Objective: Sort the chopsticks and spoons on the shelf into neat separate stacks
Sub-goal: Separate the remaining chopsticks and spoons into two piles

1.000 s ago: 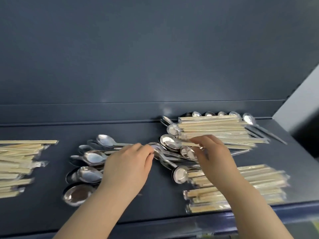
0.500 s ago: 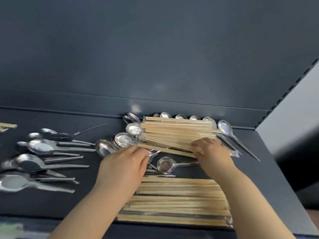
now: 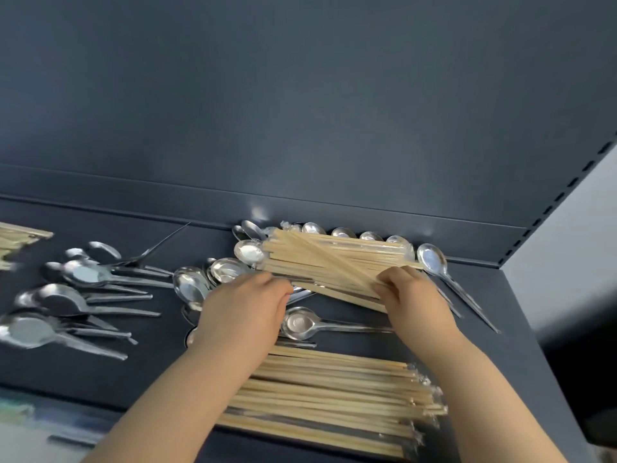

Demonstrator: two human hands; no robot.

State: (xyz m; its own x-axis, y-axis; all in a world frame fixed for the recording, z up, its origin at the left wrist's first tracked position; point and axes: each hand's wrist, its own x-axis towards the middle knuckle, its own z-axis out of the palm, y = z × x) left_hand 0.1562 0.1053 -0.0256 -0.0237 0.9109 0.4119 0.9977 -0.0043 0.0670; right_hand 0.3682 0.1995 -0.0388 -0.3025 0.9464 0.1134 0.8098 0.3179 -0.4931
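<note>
left hand (image 3: 245,307), right hand (image 3: 412,295), gripping chopsticks (image 3: 334,262) (wrapped)

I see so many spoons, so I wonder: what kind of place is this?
Probably a shop or stockroom, not a home kitchen: the dark metal shelf has a slotted upright at its corner and holds piles of wrapped chopsticks and metal spoons.

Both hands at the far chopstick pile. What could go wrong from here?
1. The far chopstick pile lies on top of spoon bowls along the back wall. Lifting or sliding it with the right hand and left hand may drag spoons along.
2. Some sticks lie crossed in the pile, so loose ones could slip out onto the single spoon or the near chopstick stack.
</note>
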